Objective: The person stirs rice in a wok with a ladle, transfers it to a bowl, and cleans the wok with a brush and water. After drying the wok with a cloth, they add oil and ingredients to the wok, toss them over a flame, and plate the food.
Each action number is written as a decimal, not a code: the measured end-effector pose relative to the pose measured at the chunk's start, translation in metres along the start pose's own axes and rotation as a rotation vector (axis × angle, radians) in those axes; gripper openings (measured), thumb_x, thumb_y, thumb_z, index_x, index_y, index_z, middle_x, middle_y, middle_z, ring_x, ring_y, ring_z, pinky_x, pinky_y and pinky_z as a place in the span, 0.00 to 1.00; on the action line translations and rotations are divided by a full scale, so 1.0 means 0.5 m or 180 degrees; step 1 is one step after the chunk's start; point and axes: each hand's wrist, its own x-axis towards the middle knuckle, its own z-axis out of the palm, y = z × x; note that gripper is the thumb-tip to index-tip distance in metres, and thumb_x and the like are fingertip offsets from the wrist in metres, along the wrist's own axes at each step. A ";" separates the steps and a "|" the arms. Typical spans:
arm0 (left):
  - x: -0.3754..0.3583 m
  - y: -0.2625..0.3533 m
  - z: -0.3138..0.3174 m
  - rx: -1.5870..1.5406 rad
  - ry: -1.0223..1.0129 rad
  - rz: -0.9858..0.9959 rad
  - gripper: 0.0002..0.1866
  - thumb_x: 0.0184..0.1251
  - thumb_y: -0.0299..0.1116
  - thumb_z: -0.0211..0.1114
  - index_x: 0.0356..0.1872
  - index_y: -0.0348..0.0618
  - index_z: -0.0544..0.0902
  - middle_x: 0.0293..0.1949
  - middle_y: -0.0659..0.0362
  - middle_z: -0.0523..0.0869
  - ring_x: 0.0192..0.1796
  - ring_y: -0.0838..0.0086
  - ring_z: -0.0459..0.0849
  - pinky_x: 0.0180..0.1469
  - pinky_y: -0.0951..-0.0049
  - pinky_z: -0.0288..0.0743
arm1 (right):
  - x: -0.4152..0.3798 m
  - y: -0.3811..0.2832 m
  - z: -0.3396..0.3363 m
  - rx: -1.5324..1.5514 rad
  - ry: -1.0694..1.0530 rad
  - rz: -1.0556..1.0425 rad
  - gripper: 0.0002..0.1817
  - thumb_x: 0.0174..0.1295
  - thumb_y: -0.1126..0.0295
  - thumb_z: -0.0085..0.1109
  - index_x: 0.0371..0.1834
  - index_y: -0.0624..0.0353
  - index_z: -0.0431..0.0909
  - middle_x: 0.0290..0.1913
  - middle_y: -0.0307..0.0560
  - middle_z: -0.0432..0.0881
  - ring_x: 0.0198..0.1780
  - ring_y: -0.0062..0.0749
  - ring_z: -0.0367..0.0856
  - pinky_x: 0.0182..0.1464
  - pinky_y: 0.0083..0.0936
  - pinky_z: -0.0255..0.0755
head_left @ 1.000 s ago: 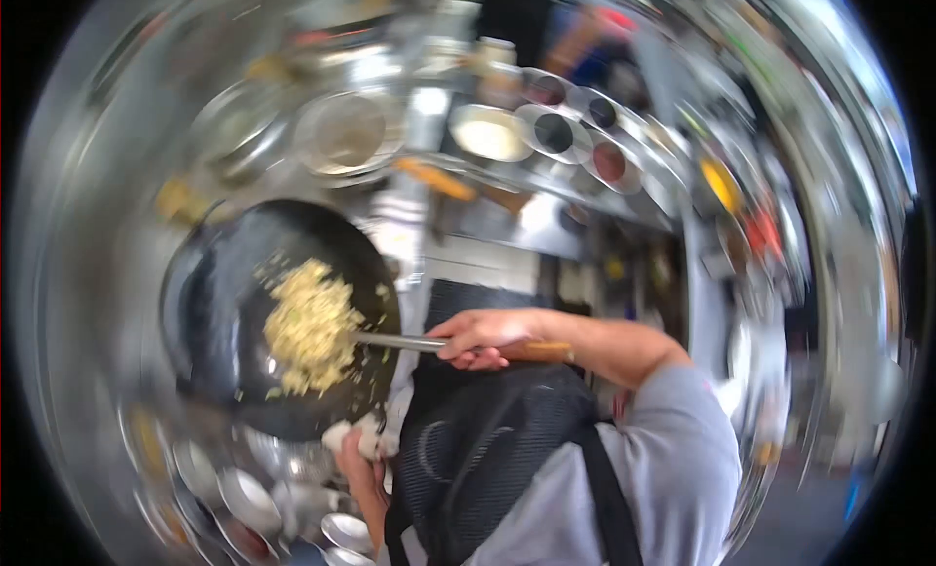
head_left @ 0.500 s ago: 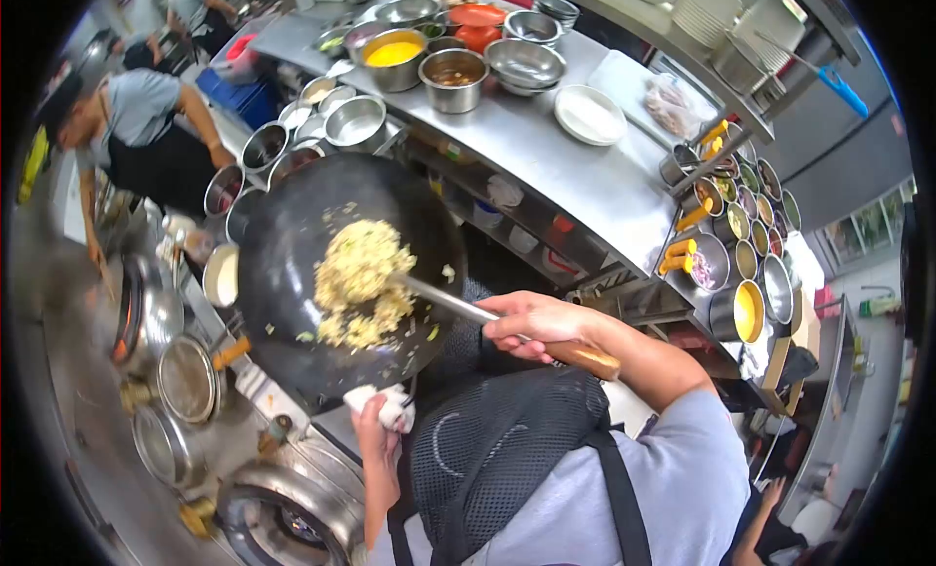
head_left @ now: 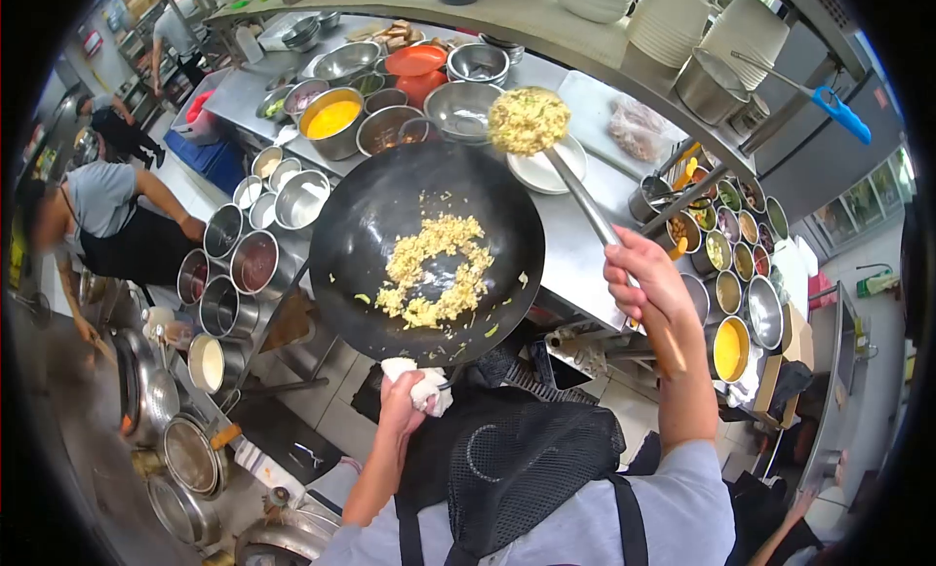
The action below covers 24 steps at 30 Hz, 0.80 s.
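A large black wok (head_left: 341, 244) hangs tilted in front of me. My left hand (head_left: 398, 406) is closed round a folded white cloth (head_left: 421, 386) at its near rim, gripping the wok through it. Loose fried rice (head_left: 439, 273) lies in the wok in a rough ring, with green bits scattered about. In my right hand (head_left: 645, 278) is the wooden handle of a long steel ladle (head_left: 582, 197). The ladle's bowl, heaped with fried rice (head_left: 528, 119), is raised beyond the wok's far right rim, over the counter beside a stack of white plates (head_left: 556, 166).
Behind the wok runs a steel counter (head_left: 575, 259) with bowls and a pot of yellow liquid (head_left: 331, 117). Ingredient tins (head_left: 728, 293) crowd the right side. An overhead shelf (head_left: 595, 30) bears stacked dishes. Pots (head_left: 255, 259) stand at left near a co-worker (head_left: 117, 210).
The wok has moved right and away from the stove side, with my left hand on it. My right hand has lifted the ladle, full of rice, out of the wok to the upper right.
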 end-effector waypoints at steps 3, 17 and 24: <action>-0.029 0.009 0.024 0.0103 0.0176 0.0110 0.15 0.61 0.23 0.56 0.49 0.39 0.70 0.36 0.50 0.82 0.27 0.65 0.84 0.15 0.71 0.76 | 0.095 0.025 -0.027 -0.1358 0.0865 -0.0386 0.32 0.69 0.67 0.54 0.75 0.58 0.59 0.24 0.34 0.69 0.15 0.18 0.66 0.14 0.22 0.66; -0.059 0.026 0.061 0.0305 0.0465 0.0155 0.17 0.59 0.22 0.57 0.50 0.38 0.67 0.36 0.48 0.80 0.27 0.62 0.83 0.15 0.67 0.76 | 0.420 0.248 -0.384 -0.4930 0.2116 -0.0340 0.39 0.68 0.66 0.49 0.81 0.43 0.44 0.39 0.67 0.84 0.43 0.61 0.85 0.48 0.52 0.78; -0.057 0.030 0.043 0.0374 0.0402 0.0114 0.17 0.60 0.22 0.57 0.50 0.39 0.67 0.36 0.49 0.81 0.27 0.62 0.84 0.15 0.67 0.77 | 0.369 0.322 -0.393 -0.4401 0.2153 0.0070 0.41 0.69 0.66 0.46 0.81 0.35 0.36 0.42 0.69 0.84 0.44 0.65 0.84 0.49 0.55 0.76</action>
